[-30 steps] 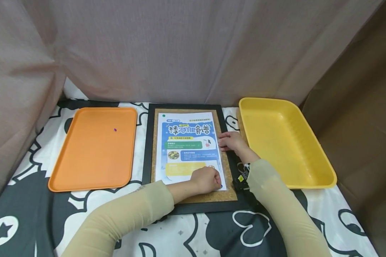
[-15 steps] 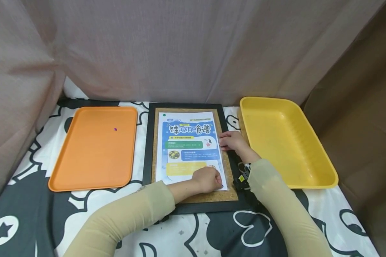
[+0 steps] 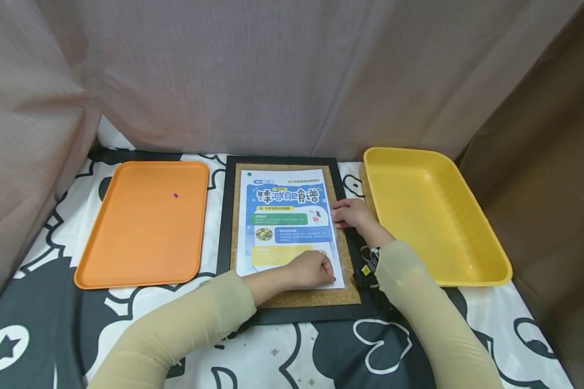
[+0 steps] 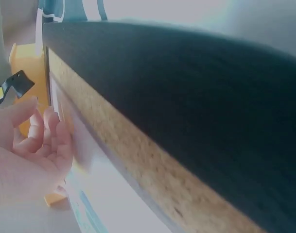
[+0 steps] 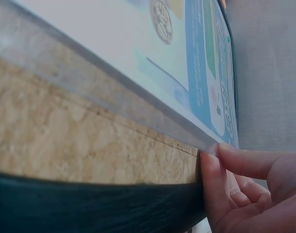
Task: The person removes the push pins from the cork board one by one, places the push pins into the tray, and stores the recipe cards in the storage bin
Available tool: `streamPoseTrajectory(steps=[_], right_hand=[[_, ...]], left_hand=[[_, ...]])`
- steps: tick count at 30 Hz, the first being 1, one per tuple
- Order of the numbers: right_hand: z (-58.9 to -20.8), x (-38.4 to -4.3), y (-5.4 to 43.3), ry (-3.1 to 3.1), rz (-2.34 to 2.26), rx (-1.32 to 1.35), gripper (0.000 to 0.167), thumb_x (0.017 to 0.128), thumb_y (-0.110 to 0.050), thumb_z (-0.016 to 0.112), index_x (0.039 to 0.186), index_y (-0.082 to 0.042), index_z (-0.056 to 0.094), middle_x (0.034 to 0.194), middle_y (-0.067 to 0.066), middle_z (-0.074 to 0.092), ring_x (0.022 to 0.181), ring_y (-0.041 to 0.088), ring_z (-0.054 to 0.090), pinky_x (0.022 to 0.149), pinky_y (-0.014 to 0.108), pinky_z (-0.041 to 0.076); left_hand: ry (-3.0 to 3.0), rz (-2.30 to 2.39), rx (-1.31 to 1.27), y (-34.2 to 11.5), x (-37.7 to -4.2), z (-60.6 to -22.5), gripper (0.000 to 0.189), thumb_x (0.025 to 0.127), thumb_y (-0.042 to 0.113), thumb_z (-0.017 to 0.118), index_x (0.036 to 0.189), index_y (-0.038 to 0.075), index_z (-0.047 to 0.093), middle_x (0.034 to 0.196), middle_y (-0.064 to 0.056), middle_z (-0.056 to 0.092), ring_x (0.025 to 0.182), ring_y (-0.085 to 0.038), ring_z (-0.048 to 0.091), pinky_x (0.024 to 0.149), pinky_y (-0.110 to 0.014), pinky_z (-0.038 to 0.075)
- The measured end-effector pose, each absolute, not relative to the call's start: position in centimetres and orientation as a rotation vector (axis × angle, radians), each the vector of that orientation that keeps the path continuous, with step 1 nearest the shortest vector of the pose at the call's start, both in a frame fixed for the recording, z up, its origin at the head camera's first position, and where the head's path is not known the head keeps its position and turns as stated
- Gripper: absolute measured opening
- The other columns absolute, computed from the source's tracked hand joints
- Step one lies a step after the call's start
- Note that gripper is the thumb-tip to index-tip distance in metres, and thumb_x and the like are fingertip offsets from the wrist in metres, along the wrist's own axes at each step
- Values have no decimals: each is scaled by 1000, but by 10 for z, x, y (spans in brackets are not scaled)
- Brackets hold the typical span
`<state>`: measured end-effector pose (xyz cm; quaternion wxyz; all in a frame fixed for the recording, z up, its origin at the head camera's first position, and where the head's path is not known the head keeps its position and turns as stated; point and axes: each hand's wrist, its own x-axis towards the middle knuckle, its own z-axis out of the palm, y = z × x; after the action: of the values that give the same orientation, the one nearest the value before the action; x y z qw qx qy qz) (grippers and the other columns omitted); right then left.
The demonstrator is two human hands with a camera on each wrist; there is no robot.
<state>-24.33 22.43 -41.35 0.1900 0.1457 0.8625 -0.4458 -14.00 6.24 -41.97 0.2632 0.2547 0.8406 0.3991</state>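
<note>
A printed poster sheet [image 3: 299, 235] with a clear margin lies on a cork board [image 3: 321, 297] in a black frame. My left hand [image 3: 305, 270] is over the poster's lower right corner with its fingers curled. At its fingertips shows a tiny dark dot, seemingly a pushpin [image 3: 334, 279], mostly covered. In the left wrist view the left thumb [image 4: 27, 109] meets the curled forefinger. My right hand [image 3: 357, 217] pinches the sheet's right edge between thumb and forefinger, as the right wrist view shows. A green pushpin [image 3: 249, 174] sits at the poster's upper left corner.
An orange tray [image 3: 141, 243] with a small purple pushpin [image 3: 176, 195] in it lies left of the board. To the right stands a deeper yellow bin [image 3: 428, 216]. Patterned cloth [image 3: 267, 356] covers the table, and a grey-brown curtain [image 3: 233, 75] hangs behind.
My left hand has shifted slightly left at the lower right corner, its fingers staying curled by the dark dot. The right hand stays at the sheet's edge.
</note>
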Motion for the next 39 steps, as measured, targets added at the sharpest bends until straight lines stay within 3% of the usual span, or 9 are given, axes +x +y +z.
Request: streamPoseTrajectory(steps=[6, 12, 19, 24, 30, 39], right_hand=[[-416, -245, 226, 2415, -1252, 416, 40, 93, -8, 55, 131, 0, 49, 122, 21, 56, 73, 11, 61, 64, 18, 53], [-414, -244, 225, 2423, -1236, 418, 40, 93, -10, 56, 130, -1, 50, 122, 21, 57, 80, 16, 63, 72, 22, 54], [-411, -242, 223, 2420, -1247, 417, 40, 92, -10, 57, 129, 1, 50, 118, 21, 58, 79, 16, 64, 72, 24, 54], [-414, -244, 224, 2420, -1231, 425, 40, 93, -10, 56, 131, -1, 50, 122, 20, 57, 81, 16, 63, 72, 21, 54], [-415, -246, 224, 2417, -1227, 428, 41, 93, -10, 56, 132, -1, 49, 123, 20, 56, 78, 15, 62, 65, 18, 53], [-413, -245, 224, 2408, -1232, 449, 41, 92, -10, 56, 132, -2, 49, 123, 19, 56, 78, 15, 63, 67, 19, 53]], left_hand=[[2264, 1194, 623, 50, -143, -412, 13, 87, 13, 63, 79, 4, 67, 59, 2, 54, 52, -7, 43, 50, -17, 33], [2261, 1265, 545, 33, -152, -399, 12, 89, 12, 61, 84, 3, 66, 74, -8, 63, 56, -7, 48, 51, -17, 38], [2334, 1302, 470, 10, -163, -389, 11, 88, 15, 62, 86, 5, 66, 74, -1, 58, 62, -10, 49, 55, -19, 39], [2382, 1324, 404, -7, -170, -384, 11, 88, 16, 62, 88, 6, 66, 79, -3, 59, 68, -12, 50, 60, -20, 40], [2449, 1308, 336, -30, -175, -382, 12, 89, 16, 61, 90, 5, 65, 81, -4, 58, 69, -14, 50, 58, -21, 39], [2514, 1286, 222, -70, -181, -395, 14, 90, 15, 60, 91, 2, 64, 82, -7, 58, 72, -16, 50, 60, -23, 41]])
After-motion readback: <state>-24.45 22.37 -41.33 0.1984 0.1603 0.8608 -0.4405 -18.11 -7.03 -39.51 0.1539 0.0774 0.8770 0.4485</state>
